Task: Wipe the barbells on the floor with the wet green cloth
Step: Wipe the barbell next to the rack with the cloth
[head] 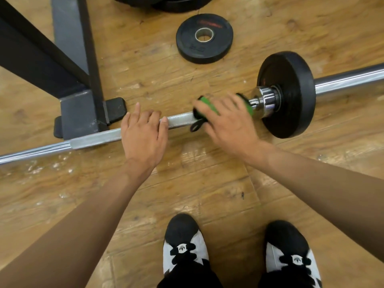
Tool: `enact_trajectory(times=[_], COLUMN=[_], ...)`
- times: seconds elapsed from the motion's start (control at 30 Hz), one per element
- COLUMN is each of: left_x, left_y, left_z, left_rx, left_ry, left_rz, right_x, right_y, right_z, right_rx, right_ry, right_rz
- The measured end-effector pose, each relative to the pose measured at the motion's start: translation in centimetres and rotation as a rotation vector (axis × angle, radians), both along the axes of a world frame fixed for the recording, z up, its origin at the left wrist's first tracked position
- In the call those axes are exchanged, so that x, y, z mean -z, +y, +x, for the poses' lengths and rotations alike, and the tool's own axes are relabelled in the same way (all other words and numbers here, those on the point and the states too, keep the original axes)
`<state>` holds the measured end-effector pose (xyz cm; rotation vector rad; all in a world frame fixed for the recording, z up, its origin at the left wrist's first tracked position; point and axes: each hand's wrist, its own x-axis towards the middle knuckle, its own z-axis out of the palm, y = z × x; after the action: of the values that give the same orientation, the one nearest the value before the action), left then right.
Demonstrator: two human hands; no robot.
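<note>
Barbell [95,139] lies on the wooden floor [187,183], running from 8 o'clock to 2 o'clock, with a black plate [291,94] on it at 3 o'clock. The left hand [143,134] rests palm-down on the knurled shaft, fingers loosely draped and gripping nothing. Toward 3 o'clock from it, the blurred right hand [228,123] clasps the green cloth [207,102] around the shaft. A loose plate [204,38] lies at 12 o'clock.

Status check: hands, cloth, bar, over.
Left hand rests on barbell. Right hand grips green cloth around it, beside plate. Rack base close behind.
</note>
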<state>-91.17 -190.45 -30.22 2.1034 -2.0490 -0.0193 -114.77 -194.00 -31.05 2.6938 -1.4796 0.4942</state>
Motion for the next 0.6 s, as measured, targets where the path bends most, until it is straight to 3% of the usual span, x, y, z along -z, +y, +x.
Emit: enact_trajectory(times=[0.1,0.2,0.33,0.43,0.6], left_x=[0.0,0.1,0.1,0.1,0.1], left_y=[-0.5,-0.9,-1.4,-1.4,-1.7], left_z=[0.0,-0.3,0.1,0.6,0.7], left_rx=[-0.023,-0.038,-0.006,0.028,0.038], left_ry=[0.002,0.002,-0.044,-0.049,-0.048], left_rz=[0.024,0.023,0.006,-0.016,-0.017], right_x=[0.2,0.5,1.6,1.7,2.5], right_y=[-0.2,0.5,1.0,-0.4,-0.6], right_z=[-2.9,0.4,5.5,2.8,-2.4], right_rx=[0.100,0.223,-0.004,-0.103,0.096], right_ry=[-0.062,-0.077,-0.046,0.007,-0.018], right_rz=[-0.020,-0.026,-0.085,-0.184,-0.194])
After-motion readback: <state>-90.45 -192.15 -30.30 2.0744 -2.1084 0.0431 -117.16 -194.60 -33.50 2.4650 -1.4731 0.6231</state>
